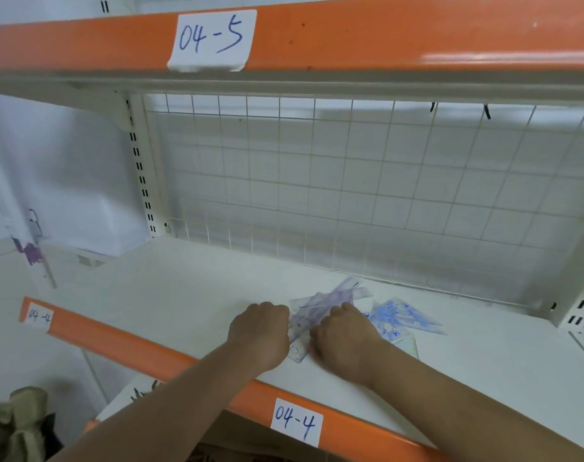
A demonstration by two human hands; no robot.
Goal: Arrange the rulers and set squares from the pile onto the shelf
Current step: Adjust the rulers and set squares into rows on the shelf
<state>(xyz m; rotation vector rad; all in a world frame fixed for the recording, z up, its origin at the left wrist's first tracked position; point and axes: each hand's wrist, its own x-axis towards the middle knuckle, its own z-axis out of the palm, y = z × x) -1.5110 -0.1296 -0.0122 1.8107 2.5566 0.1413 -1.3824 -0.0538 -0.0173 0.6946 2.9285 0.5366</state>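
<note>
Now the pile [330, 305] is seen on the shelf [183, 295], between and just past the curled fingers of the left hand [258, 331] and right hand [345, 341]. Any grip cannot be told. One piece should be slid out flat.

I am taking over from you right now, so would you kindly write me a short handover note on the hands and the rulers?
Left hand: fingers curled at the left edge of the purple rulers; the grip itself is hidden.
Right hand: curled on the pile, grip also hidden.
Things: the purple rulers lie crossed on the shelf marked 04-4; the blue set squares lie overlapping just to their right.
Done: nothing set in order yet.
Left: sort and arrange the whole pile.
</note>
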